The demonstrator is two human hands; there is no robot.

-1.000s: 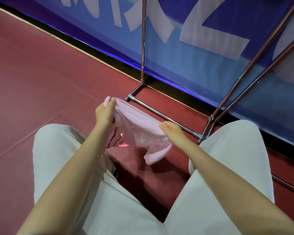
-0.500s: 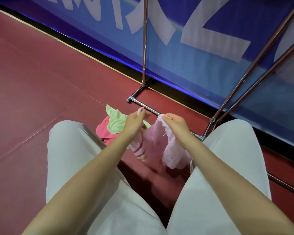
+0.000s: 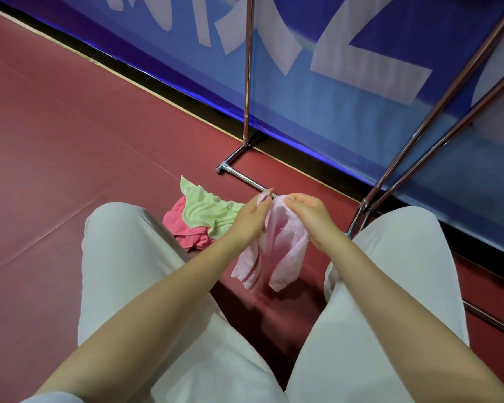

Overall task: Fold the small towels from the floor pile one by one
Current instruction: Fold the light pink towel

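My left hand (image 3: 249, 221) is covering part of the pale pink towel (image 3: 277, 245)'s near edge. The green towel (image 3: 207, 212) is overlapping the pink-red towel (image 3: 184, 228), hiding most of it. The rack's chrome uprights (image 3: 247, 68) are running off the top edge. The banner's white lettering (image 3: 361, 62) is being cropped, unreadable.

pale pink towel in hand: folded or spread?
Folded in half, loosely. Both hands, left hand and right hand, pinch the pale pink towel together; two layers hang down.
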